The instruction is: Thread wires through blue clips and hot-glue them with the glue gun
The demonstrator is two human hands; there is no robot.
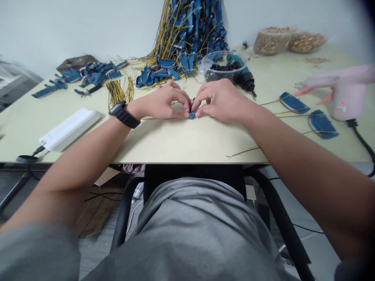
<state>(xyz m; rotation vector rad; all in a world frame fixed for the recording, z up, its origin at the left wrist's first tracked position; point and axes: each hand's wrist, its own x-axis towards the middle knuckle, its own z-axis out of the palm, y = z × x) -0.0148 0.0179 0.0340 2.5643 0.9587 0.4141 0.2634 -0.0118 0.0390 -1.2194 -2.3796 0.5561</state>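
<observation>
Over the middle of the table, my left hand [171,102] and my right hand [219,100] meet fingertip to fingertip, both closed in a pinch. Between them is a small blue piece [192,115], mostly covered by the fingers, with something dark just above it. A thin dark wire runs out leftward from under my left hand. To the right of my right arm lie two flat blue pieces [293,103] with curved edges and thin yellow and black wires [288,114] attached. A wire end [243,151] shows below my right forearm.
A large heap of blue pieces with wires [190,35] rises at the back. Beside it stand a clear tub of black parts [224,69] and a power drill [245,78]. A pink glue gun [347,91] is right; pliers [88,90] and a white power strip [69,128] are left.
</observation>
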